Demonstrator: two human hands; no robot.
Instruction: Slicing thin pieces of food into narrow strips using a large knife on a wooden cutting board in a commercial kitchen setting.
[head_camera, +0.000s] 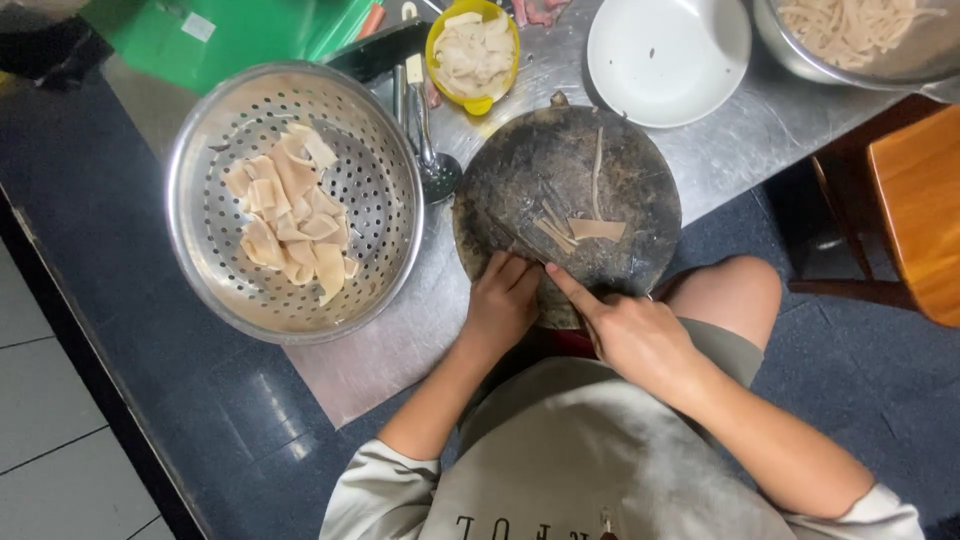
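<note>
Seen from above, at a steel worktop (400, 350): a round, dark, well-worn chopping board (567, 190) near the table edge, just in front of the seated person.

Left hand (498, 305) resting on the board's near rim, fingers curled down and bunched, knuckles up — whether anything lay under them, impossible to tell. Right hand (632, 335) just beside it, forefinger stretched forward along the board's near edge, the other fingers folded in; a grip on a handle perhaps, but hidden and blurred, so not to be told for certain.

On the board, beyond both hands: a flat pale piece of something soft (597, 229), tan-pink, lying near the middle, with a few thin cut strips (553, 233) beside it on its left and one long narrow strip (598, 160) running away toward the far rim. None of these touched by either hand.

Left of the board, a large perforated metal colander (210, 260) holding a heap of the same pale flat pieces (290, 210). Between colander and board, a metal ladle (432, 160) lying on the steel. Farther off: a small yellow bowl (440, 35) of pale slices, a white plate (668, 58), and at the top right corner a steel bowl (800, 55) with thin cut strips in it. Green plastic lid or tray (240, 35) at the top left; wooden stool (915, 215) to the right.
</note>
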